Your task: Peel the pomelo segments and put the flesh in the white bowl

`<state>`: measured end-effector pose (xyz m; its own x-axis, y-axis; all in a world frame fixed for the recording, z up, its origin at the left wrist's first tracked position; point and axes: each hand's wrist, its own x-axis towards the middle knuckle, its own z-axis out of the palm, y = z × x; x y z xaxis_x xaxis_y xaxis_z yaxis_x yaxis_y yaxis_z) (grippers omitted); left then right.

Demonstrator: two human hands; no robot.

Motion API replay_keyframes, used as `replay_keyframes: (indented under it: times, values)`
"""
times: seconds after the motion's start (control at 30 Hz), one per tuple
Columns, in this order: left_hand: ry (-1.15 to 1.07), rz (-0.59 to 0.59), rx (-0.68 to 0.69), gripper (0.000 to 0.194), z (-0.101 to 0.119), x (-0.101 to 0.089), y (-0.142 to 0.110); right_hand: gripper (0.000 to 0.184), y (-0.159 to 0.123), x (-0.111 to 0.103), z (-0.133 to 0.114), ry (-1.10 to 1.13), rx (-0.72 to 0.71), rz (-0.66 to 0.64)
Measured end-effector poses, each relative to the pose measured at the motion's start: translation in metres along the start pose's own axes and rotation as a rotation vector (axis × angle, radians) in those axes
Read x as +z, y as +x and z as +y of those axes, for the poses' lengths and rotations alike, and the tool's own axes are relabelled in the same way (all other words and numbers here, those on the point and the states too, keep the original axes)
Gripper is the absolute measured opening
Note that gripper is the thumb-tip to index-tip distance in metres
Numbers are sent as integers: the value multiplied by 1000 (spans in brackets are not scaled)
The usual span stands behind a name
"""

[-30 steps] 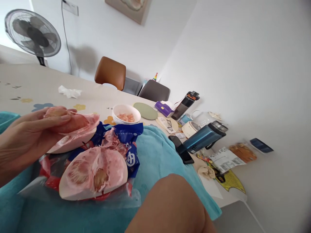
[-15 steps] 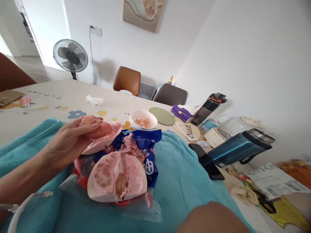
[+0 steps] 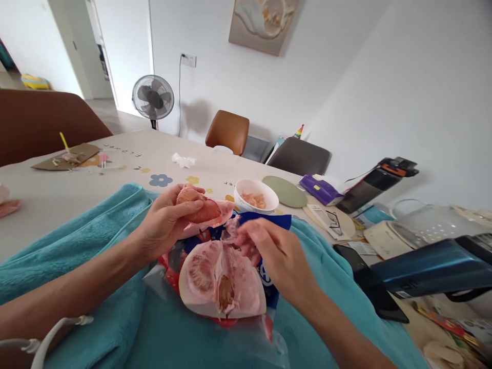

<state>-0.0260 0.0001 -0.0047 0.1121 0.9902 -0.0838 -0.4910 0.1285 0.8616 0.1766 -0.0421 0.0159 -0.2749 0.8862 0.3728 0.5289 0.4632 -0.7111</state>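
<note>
My left hand (image 3: pixel 163 223) is wrapped round a peeled pink pomelo segment (image 3: pixel 206 210), thumb on top. Behind that segment lies a piece of pomelo rind (image 3: pixel 226 209). A cut pomelo half (image 3: pixel 202 277) rests face up in front, a brown-edged hollow at its middle. My right hand (image 3: pixel 282 256) hovers over the half's far right side, fingers curled together beside torn membrane scraps (image 3: pixel 231 228). Its fingertips are slightly blurred, so whatever they pinch is unclear. Beneath the fruit is a blue and clear plastic bag (image 3: pixel 283 221).
A white bowl (image 3: pixel 273 201) of pink pulp pieces stands behind the bag. A teal cloth (image 3: pixel 323 307) covers the near table. To the right are a green mat (image 3: pixel 284 191), a phone (image 3: pixel 369 282), a blue tumbler (image 3: pixel 430 269) and a dark bottle (image 3: pixel 365 187). Crumpled tissue (image 3: pixel 183 161) lies farther back.
My right hand has come in from the bottom right to the membrane scraps by the pomelo half. The view has swung left. My left hand still holds the segment.
</note>
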Motion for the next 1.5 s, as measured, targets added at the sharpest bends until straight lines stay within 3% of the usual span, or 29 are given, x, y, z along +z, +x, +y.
replay_keyframes:
  times: [0.07, 0.13, 0.27, 0.53, 0.7, 0.83, 1.0, 1.13, 1.3, 1.37, 1.5]
  values:
    - [19, 0, 20, 29, 0, 2, -2, 43, 19, 9, 3, 323, 325, -104]
    - [20, -11, 52, 29, 1, 4, -3, 50, 29, 19, 3, 543, 523, -197]
    - [44, 2, 132, 29, 0, 6, -7, 52, 33, 37, -1, 771, 649, -272]
    - [100, 67, 240, 30, -4, 8, -14, 31, 30, 55, 8, 1144, 615, -397]
    - [73, 18, 153, 31, -1, 10, -15, 33, 27, 47, 5, 1015, 534, -372]
    - [-36, -23, 44, 16, 0, 11, -12, 38, 24, 41, 5, 859, 423, -372]
    - [-219, -106, -62, 17, -2, 10, -7, 37, 22, 34, 9, 675, 261, -405]
    - [-326, -209, -204, 11, -6, 4, -3, 38, 24, 23, 10, 589, 218, -535]
    - [-245, -224, -355, 8, -7, 0, 0, 38, 29, 12, 17, 676, 202, -791]
    - [-222, -201, -310, 7, -7, 2, 0, 35, 32, 12, 20, 725, 243, -803]
    - [-126, -111, -125, 13, -5, 6, 1, 23, 37, 15, 21, 688, 361, -607]
